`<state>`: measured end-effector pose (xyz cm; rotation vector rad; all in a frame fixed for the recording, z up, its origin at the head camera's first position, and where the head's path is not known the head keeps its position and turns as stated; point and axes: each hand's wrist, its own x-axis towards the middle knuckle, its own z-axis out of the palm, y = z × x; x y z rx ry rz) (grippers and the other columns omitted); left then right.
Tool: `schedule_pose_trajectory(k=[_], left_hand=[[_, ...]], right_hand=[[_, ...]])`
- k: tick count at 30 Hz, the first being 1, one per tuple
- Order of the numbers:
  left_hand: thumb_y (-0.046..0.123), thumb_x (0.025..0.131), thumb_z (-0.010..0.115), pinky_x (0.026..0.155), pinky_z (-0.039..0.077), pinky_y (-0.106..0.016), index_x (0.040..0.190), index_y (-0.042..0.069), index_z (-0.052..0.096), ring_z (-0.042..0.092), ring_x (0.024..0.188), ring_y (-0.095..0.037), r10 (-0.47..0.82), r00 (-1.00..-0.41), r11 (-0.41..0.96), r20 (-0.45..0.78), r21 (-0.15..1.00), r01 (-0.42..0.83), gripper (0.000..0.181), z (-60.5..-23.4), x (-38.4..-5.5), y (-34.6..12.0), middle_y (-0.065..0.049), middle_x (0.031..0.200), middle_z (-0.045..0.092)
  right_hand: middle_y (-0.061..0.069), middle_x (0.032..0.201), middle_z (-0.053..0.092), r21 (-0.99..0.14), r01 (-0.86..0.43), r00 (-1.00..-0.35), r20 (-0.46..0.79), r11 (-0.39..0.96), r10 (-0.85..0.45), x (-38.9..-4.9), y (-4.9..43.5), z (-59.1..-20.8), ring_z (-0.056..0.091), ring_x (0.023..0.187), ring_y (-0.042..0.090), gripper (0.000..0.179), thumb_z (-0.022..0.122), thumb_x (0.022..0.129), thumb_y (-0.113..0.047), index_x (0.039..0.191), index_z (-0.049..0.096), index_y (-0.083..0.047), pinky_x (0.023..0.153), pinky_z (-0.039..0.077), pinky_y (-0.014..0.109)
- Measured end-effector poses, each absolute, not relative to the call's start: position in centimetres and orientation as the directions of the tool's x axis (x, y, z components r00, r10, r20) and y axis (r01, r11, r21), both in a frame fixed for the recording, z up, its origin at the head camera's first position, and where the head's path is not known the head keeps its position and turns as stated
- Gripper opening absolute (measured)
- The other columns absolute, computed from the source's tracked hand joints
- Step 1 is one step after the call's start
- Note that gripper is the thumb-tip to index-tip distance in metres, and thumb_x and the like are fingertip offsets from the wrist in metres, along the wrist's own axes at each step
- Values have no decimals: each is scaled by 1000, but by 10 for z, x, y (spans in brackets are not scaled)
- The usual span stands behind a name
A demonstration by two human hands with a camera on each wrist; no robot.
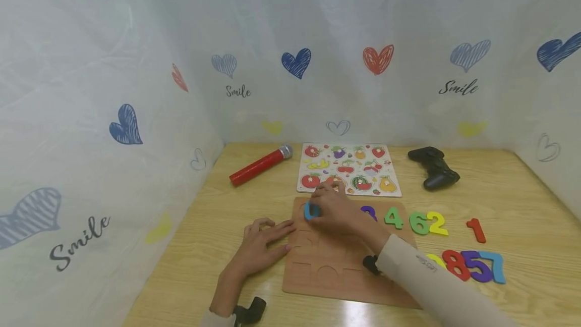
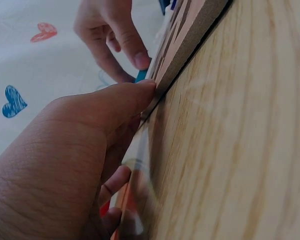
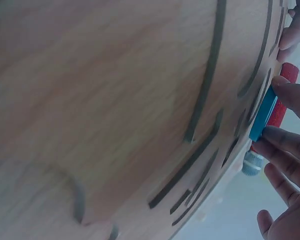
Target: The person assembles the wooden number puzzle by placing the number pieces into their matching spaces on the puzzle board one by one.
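You're pinching the blue number piece [image 1: 310, 211], looks like a 0, between your right hand [image 1: 335, 210]'s thumb and fingers, holding it at the upper-left corner of the wooden number board [image 1: 329, 289]; can't tell if it's sitting flush. Your left hand [image 1: 259, 247] is resting loose, fingers touching the board's left edge. The fruit puzzle [image 1: 336, 173] is lying just behind.

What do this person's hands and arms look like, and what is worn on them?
The left hand and right hand are bare, without gloves. The right sleeve is pale beige with small dark lettering; of the left sleeve, only a pale edge shows. A black device shows at the left wrist, and a black piece at the right.
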<state>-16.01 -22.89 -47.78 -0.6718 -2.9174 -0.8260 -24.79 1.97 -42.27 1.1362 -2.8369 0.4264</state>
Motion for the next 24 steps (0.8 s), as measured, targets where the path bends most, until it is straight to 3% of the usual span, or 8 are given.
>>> schedule_pose_trajectory(k=[24], left_hand=[[49,98,59,92,27,-51,144,33,56,38,125,-23,407,-895,759,185,476,444,49,-476,-160,-228,18,150,47]], right_hand=[[-2,122,68,-212,-659,-749,104,721,-654,-255,2,-429,43,130,24,47,78,85,-46,119,72,-14,109,17,60]])
